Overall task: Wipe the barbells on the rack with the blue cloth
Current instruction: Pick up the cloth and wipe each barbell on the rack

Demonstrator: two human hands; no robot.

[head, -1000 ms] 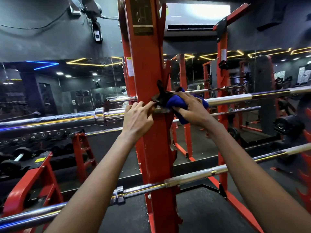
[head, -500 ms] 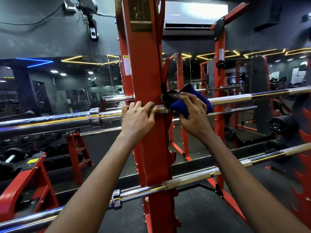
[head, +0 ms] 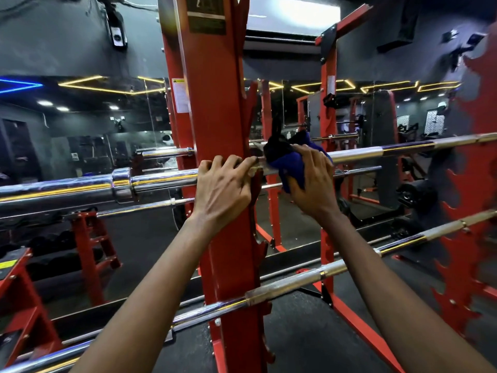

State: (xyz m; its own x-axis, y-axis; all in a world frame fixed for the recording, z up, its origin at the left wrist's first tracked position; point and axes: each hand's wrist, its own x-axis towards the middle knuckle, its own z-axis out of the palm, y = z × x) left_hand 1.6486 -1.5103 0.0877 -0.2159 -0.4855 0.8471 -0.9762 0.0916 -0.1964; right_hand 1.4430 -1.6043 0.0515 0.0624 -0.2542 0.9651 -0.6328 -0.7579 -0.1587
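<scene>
An upper chrome barbell [head: 376,152] lies across the red rack upright [head: 215,117] at chest height. My right hand [head: 312,184] presses the blue cloth [head: 289,162] around this bar just right of the upright. My left hand [head: 223,184] is curled over the same bar where it crosses the front of the upright, fingertips almost touching the cloth. A lower barbell [head: 295,284] rests on the rack below my forearms, slanting up to the right.
A second red upright [head: 326,184] stands behind my right hand. Red flame-shaped rack panels [head: 468,238] rise at the right edge. A red dumbbell rack [head: 88,238] and a mirror wall sit at the left. Black rubber floor lies below.
My left hand has closed further over the bar at the upright. My right hand with the cloth has shifted slightly right and down along the bar. The view has moved closer.
</scene>
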